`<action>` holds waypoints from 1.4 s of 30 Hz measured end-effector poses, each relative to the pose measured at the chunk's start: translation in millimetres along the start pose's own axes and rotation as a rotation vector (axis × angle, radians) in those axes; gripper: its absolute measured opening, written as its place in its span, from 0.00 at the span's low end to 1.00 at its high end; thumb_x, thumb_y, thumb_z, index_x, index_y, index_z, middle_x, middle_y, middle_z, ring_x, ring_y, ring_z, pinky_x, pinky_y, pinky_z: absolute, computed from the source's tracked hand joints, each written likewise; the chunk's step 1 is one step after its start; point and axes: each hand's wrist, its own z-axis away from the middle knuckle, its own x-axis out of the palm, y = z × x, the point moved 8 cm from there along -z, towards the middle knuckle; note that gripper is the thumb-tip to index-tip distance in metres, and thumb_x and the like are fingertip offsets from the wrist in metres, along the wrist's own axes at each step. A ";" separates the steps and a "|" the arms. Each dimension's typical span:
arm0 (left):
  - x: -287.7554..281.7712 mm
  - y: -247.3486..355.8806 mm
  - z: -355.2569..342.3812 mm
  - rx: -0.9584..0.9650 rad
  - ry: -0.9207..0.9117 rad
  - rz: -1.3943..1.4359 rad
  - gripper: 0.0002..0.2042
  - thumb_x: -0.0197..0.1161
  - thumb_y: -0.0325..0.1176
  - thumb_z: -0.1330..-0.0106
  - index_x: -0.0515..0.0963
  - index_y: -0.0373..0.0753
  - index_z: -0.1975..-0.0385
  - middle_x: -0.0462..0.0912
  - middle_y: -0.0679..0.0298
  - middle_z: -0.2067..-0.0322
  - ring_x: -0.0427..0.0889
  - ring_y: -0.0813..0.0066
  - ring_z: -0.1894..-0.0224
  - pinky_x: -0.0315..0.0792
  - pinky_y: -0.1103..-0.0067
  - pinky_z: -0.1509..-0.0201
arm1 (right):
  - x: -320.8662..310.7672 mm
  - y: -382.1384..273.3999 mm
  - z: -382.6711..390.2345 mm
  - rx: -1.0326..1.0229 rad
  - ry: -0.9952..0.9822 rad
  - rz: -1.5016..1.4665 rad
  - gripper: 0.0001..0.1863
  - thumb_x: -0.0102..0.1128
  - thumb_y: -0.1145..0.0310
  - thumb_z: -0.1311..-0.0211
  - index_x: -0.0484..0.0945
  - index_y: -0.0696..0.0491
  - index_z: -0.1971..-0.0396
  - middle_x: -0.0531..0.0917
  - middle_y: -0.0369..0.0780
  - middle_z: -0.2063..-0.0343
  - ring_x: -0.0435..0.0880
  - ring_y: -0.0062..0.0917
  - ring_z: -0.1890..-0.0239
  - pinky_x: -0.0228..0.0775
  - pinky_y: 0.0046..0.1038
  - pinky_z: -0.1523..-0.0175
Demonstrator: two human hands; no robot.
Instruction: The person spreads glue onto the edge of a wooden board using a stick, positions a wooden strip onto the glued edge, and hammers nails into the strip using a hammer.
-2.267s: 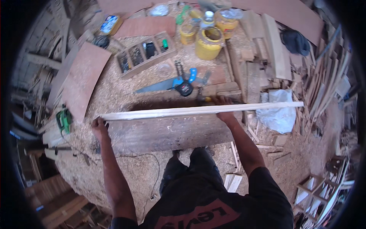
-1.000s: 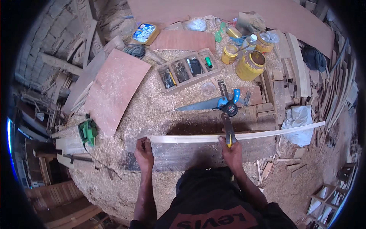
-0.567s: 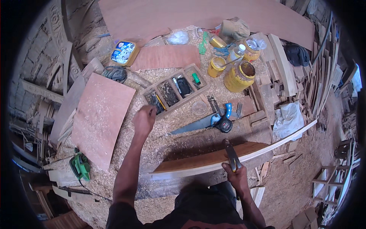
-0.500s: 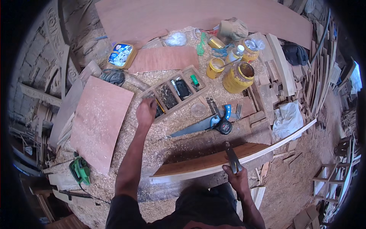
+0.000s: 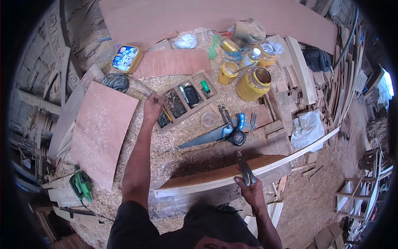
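Observation:
My left hand (image 5: 154, 106) is over the left compartment of a divided wooden box (image 5: 192, 113), fingers curled; what they grip, if anything, is unclear. That compartment holds small dark items and a yellow-bodied one. My right hand (image 5: 249, 189) grips a dark metal hand tool (image 5: 243, 166) with some yellow on its handle, laid across a long pale wooden strip (image 5: 302, 152) with a brown curved board (image 5: 195, 177) behind it. A blue-handled handsaw (image 5: 199, 139) and a black tape measure (image 5: 237, 138) lie between box and strip.
Shavings cover the work surface, with plywood pieces (image 5: 101, 133), a green power tool (image 5: 81, 186), yellow tubs (image 5: 253, 87), a bottle (image 5: 253, 58) and a coiled cord (image 5: 116, 83). A white sack (image 5: 307, 128) and wood offcuts (image 5: 336, 91) crowd the right.
My left hand has left the strip's left end and moved forward to the box, lately a little higher. My right hand has taken hold of the metal tool.

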 end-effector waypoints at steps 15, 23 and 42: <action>-86.2 90.3 291.1 -0.108 0.340 0.490 0.10 0.65 0.24 0.33 0.81 0.33 0.53 0.84 0.60 0.62 0.85 0.71 0.59 0.83 0.72 0.52 | 1.8 -0.7 -23.7 -0.225 0.054 -0.008 0.20 0.68 0.55 0.34 0.82 0.59 0.58 0.77 0.42 0.81 0.70 0.21 0.76 0.69 0.32 0.67; -65.8 64.2 365.6 0.025 0.392 0.196 0.05 0.67 0.25 0.33 0.85 0.37 0.61 0.87 0.62 0.63 0.84 0.73 0.60 0.78 0.75 0.49 | 2.4 3.8 -17.5 -0.229 0.039 -0.050 0.19 0.68 0.55 0.34 0.82 0.59 0.62 0.76 0.38 0.82 0.69 0.21 0.78 0.66 0.30 0.69; -24.7 27.6 354.9 0.281 0.333 0.171 0.06 0.59 0.26 0.28 0.81 0.33 0.59 0.84 0.60 0.66 0.82 0.72 0.61 0.69 0.69 0.36 | -7.0 -1.6 -22.6 -0.419 0.163 0.142 0.18 0.66 0.58 0.31 0.76 0.58 0.55 0.75 0.38 0.82 0.76 0.22 0.80 0.69 0.31 0.74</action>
